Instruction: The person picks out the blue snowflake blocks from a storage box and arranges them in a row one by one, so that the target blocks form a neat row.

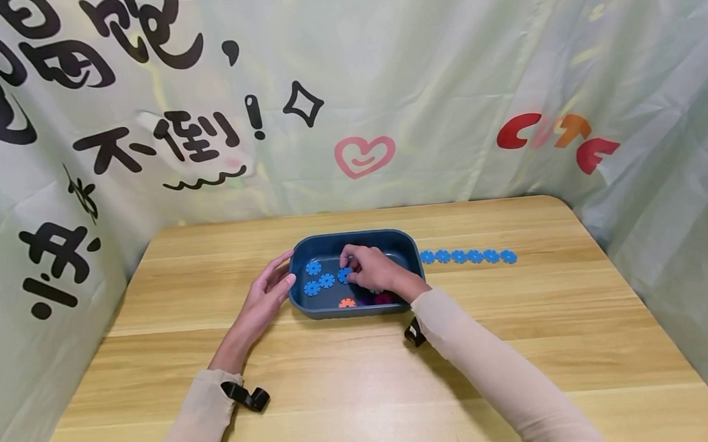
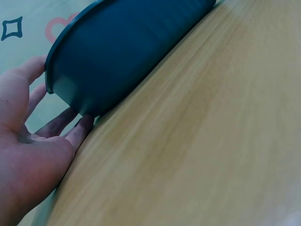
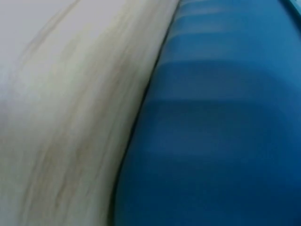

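A dark blue-grey rectangular bin (image 1: 359, 311) stands on the table. Inside it, toward the left, lie several loose blue notched discs (image 1: 326, 281). An orange disc (image 1: 347, 303) and a dark red one (image 1: 383, 299) show near the front wall. My left hand (image 1: 267, 290) rests against the bin's left end with fingers spread, its fingertips touching the outer wall (image 2: 117, 52) in the left wrist view. Reaching over the bin's right front, my right hand (image 1: 372, 268) pinches a blue notched disc (image 1: 343, 276) between thumb and fingertips. The right wrist view shows only the bin's side (image 3: 211, 141) and tabletop.
A straight row of several blue discs (image 1: 474, 257) extends rightward from the bin's right side on the wooden table (image 1: 352, 383). A printed fabric curtain (image 1: 432, 108) hangs behind and around the table. A black strap device (image 1: 246, 395) sits on the left wrist.
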Demonstrator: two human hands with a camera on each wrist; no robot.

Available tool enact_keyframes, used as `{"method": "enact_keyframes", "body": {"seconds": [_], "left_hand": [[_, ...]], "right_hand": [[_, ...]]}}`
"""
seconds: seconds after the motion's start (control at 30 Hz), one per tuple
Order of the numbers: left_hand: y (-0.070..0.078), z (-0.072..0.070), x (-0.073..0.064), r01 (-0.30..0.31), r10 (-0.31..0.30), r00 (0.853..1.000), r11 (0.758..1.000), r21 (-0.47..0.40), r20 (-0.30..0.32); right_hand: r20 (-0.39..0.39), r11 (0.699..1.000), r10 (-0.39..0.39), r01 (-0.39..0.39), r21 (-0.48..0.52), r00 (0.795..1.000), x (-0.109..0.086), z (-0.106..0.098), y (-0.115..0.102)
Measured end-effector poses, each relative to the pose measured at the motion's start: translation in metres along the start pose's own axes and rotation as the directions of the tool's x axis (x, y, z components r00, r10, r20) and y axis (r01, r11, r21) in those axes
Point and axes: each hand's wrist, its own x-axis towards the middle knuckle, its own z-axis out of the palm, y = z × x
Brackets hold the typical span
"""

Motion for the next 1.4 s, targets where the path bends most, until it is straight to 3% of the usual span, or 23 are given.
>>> {"method": "enact_keyframes", "body": {"seconds": [0.13,0.3,0.83,1.4], "left_hand": [[-0.001,0.0,0.0,0.002,-0.002,1.0,1.0,-0.006,0.005],[-0.001,0.0,0.0,-0.004,0.004,1.0,1.0,-0.006,0.008],[-0.001,0.0,0.001,0.005,-0.004,1.0,1.0,-0.012,0.008],[-0.001,0.0,0.0,0.008,-0.008,1.0,1.0,-0.005,0.008]], "right_hand": [[-0.009,0.996,0.001,0.0,0.085,1.0,-0.004,-0.002,0.001],[-0.075,0.989,0.006,0.005,0.146,0.997,-0.011,-0.004,0.003],[-0.241,0.965,-0.022,0.083,0.247,0.97,-0.028,-0.018,0.008],[-0.345,0.88,-0.027,0.186,0.437,0.938,-0.051,-0.032,0.004]]}}
